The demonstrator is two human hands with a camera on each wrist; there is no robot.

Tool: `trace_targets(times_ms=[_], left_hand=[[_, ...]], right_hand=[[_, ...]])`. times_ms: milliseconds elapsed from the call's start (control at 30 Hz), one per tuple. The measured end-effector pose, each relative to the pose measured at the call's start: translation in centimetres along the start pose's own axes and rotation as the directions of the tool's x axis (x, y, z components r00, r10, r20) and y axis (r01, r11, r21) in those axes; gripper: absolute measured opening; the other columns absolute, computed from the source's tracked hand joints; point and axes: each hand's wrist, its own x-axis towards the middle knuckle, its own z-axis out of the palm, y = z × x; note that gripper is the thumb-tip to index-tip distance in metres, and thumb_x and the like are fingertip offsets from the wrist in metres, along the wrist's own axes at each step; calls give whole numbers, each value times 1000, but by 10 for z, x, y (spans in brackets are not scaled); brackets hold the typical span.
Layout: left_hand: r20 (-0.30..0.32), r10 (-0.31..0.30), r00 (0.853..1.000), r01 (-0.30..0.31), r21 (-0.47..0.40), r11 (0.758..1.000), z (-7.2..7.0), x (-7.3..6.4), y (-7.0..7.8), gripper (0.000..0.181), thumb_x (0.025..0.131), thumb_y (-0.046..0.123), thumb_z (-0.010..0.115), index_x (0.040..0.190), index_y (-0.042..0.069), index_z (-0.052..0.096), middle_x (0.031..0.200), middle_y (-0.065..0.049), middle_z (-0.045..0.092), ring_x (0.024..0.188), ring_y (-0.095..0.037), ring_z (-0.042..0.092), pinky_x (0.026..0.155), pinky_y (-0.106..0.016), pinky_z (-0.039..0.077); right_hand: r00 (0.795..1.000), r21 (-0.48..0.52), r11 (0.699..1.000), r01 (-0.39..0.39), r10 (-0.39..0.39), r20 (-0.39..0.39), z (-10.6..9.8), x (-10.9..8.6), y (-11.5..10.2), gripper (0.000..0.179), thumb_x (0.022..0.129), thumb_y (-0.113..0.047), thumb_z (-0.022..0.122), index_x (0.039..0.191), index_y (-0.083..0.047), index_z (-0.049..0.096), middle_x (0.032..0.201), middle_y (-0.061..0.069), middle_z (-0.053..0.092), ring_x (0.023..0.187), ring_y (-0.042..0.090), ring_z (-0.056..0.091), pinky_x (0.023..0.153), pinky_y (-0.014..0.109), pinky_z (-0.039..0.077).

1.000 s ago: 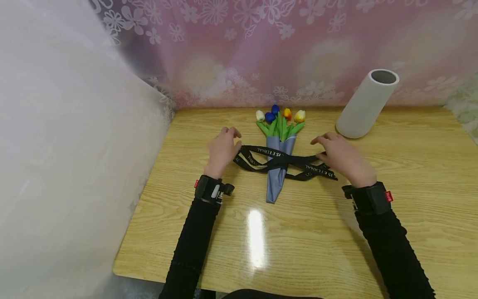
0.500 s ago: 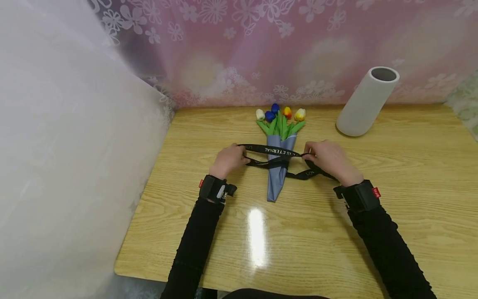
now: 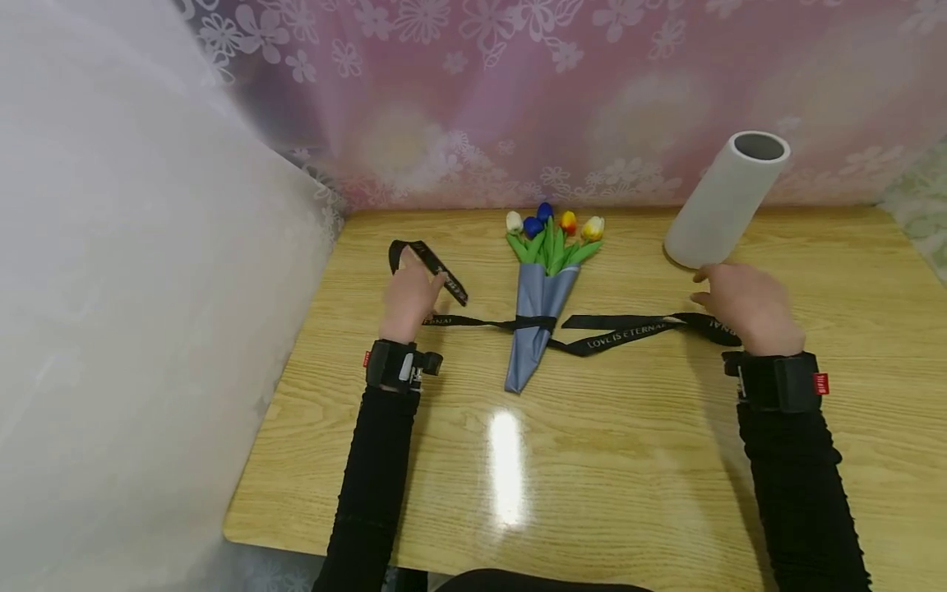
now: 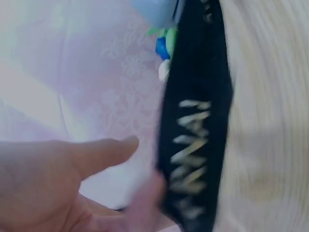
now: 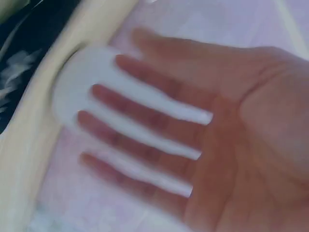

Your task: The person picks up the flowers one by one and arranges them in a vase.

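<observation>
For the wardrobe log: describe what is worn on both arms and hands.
Both arms wear black ribbed long sleeves. The left wrist carries a black band with a silver-and-black device and a small red tag; the right wrist has a matching black band with a red tag. Both hands are bare.

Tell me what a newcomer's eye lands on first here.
The little bouquet of coloured tulips in blue-grey wrap lies mid-table, a black lettered ribbon tied round it and trailing to both sides. The left hand holds one ribbon end; the right hand, fingers spread, is over the other. A pale grey vase stands at back right.
</observation>
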Motion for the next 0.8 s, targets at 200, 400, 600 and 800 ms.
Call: trace_targets(times_ms=[200, 400, 600, 800], left_hand=[[-93, 114, 989, -114, 6, 994, -4, -2, -1, 29, 103, 29, 62, 107, 5, 77, 59, -6, 59, 43, -10, 41, 40, -24, 27], [68, 458, 886, -446, -142, 884, 16, -2, 35, 15, 99, 24, 69, 104, 13, 77, 96, -3, 76, 65, -13, 66, 60, -25, 49], [210, 522, 827, -513, -100, 853, 41, -7, 64, 7, 93, 23, 77, 97, 18, 76, 93, 3, 74, 78, -11, 65, 64, -25, 49], [202, 521, 829, -520, -63, 852, 45, -10, 68, 5, 94, 22, 76, 94, 17, 74, 90, 3, 73, 75, -11, 64, 62, -24, 48]], right_hand=[[953, 107, 951, 290, -278, -119, 21, 16, -60, 25, 101, -17, 66, 120, -2, 69, 114, 22, 68, 98, 38, 66, 80, 52, 53], [870, 42, 889, 455, -434, -234, 67, 26, -107, 17, 94, -22, 75, 106, -10, 72, 100, 10, 69, 77, 24, 65, 61, 38, 50], [850, -15, 890, 456, -441, -288, 89, 30, -125, 17, 90, -23, 80, 98, -10, 71, 96, 8, 65, 68, 20, 61, 54, 36, 49], [845, -42, 892, 450, -440, -304, 92, 32, -126, 12, 92, -18, 77, 93, -9, 68, 90, 6, 61, 62, 19, 58, 50, 34, 45]])
